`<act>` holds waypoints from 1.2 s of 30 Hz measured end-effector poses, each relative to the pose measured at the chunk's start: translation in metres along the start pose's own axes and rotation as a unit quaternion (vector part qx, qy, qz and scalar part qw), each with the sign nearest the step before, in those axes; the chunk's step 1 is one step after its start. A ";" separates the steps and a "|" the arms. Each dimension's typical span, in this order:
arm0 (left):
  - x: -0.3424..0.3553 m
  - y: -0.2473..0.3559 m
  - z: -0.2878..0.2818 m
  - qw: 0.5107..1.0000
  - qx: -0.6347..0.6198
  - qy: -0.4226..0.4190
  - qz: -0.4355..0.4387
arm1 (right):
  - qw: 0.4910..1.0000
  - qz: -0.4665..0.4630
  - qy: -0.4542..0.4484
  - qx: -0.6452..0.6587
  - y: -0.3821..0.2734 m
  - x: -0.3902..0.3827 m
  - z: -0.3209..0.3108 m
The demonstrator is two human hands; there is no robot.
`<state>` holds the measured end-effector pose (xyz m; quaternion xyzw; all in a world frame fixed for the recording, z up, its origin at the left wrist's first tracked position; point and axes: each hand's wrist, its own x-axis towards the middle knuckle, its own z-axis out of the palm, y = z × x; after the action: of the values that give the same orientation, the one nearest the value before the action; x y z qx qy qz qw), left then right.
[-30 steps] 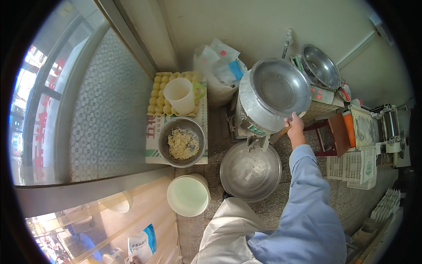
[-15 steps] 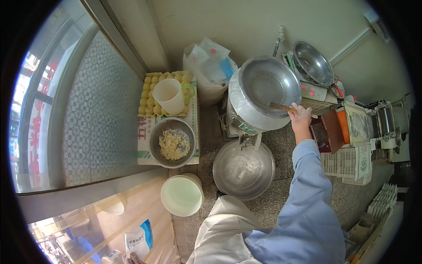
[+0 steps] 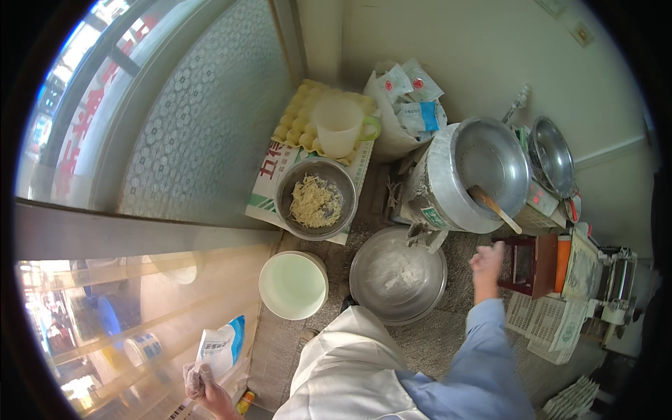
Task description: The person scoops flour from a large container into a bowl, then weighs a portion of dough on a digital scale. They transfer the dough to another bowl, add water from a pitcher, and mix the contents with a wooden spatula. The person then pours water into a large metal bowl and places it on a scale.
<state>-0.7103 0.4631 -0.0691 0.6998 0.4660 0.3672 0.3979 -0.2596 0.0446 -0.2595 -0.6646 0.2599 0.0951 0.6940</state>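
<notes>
My left hand, dusted with white, is closed on the lower end of a white and blue plastic packet at the lower left. Empty and with its fingers apart, my right hand hovers over the floor, right of a wide steel basin with white powder in it. Above that hand, a wooden-handled stick, its flat end dark, leans in the metal bowl atop a silver machine. I cannot make out the stick's exact kind.
A green-white bucket stands left of the basin. Behind it, a steel bowl of pale shreds sits on a carton beside a jug and egg tray. A packet-filled sack and a reddish-brown stool flank the machine.
My right hand has let go of the wooden-handled stick and drawn back toward me. My left hand and the packet have come further into view. The view has turned left.
</notes>
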 end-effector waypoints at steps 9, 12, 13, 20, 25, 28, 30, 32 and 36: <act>-0.012 -0.006 -0.022 0.993 0.111 0.040 0.002 | 0.889 -0.278 -0.204 -0.301 -0.014 0.018 0.244; -0.019 -0.003 -0.029 0.992 0.105 0.073 -0.025 | 0.818 -0.391 -0.166 -0.388 -0.020 0.060 0.325; -0.022 -0.003 -0.031 0.988 0.123 0.088 -0.036 | 0.798 -0.411 -0.170 -0.406 -0.024 0.075 0.350; -0.034 -0.009 -0.042 0.975 0.172 0.118 -0.081 | 0.865 -0.190 -0.283 -0.368 -0.016 0.101 0.422; -0.032 -0.019 -0.043 0.974 0.161 0.116 -0.106 | 0.914 -0.071 -0.311 -0.249 -0.007 0.092 0.420; -0.029 -0.028 -0.044 0.977 0.141 0.113 -0.111 | 0.898 -0.125 -0.316 -0.280 -0.008 0.077 0.414; -0.028 -0.032 -0.048 0.979 0.134 0.108 -0.108 | 0.871 -0.212 -0.327 -0.300 -0.018 0.058 0.405; -0.027 -0.037 -0.053 0.981 0.139 0.099 -0.087 | 0.853 -0.266 -0.337 -0.296 -0.029 0.029 0.395; -0.027 -0.053 -0.067 0.984 0.141 0.087 -0.061 | 0.853 -0.247 -0.411 -0.205 -0.039 -0.049 0.374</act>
<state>-0.7968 0.4650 -0.0923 0.6844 0.5877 0.3326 0.2748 -0.1951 0.4146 -0.2082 -0.7347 -0.2471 0.2357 0.5862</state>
